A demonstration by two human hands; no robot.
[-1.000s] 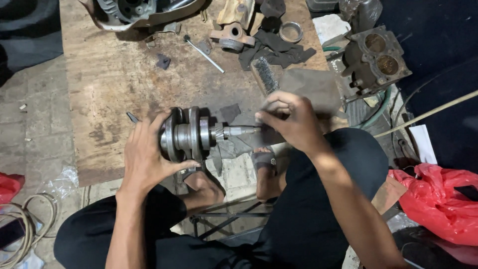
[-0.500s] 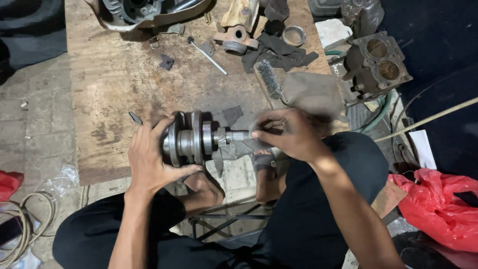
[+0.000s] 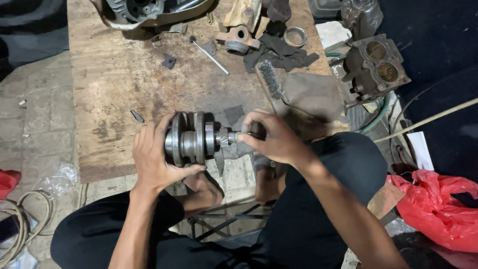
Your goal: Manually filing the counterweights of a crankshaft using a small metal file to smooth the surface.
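Observation:
A steel crankshaft (image 3: pixel 193 138) with two round webs lies sideways over the near edge of a worn wooden board (image 3: pixel 119 89). My left hand (image 3: pixel 155 158) wraps around its left web from below and steadies it. My right hand (image 3: pixel 273 137) is closed on the shaft's right end, next to a small toothed gear (image 3: pixel 224 136). A dark scrap seems pinched under those fingers, though I cannot make it out. My knees and bare feet sit below the board.
A wire brush (image 3: pixel 271 79) and grey cloth (image 3: pixel 312 94) lie right of the shaft. A cylinder block (image 3: pixel 376 62) stands at the far right, an engine casing (image 3: pixel 144 11) at the top. A metal ring (image 3: pixel 295 36), a thin rod (image 3: pixel 209 55) and red plastic bag (image 3: pixel 438 204) are around.
My right hand has slid a little to the left along the shaft end, toward the gear. The left hand keeps its hold on the web; the view shifted slightly.

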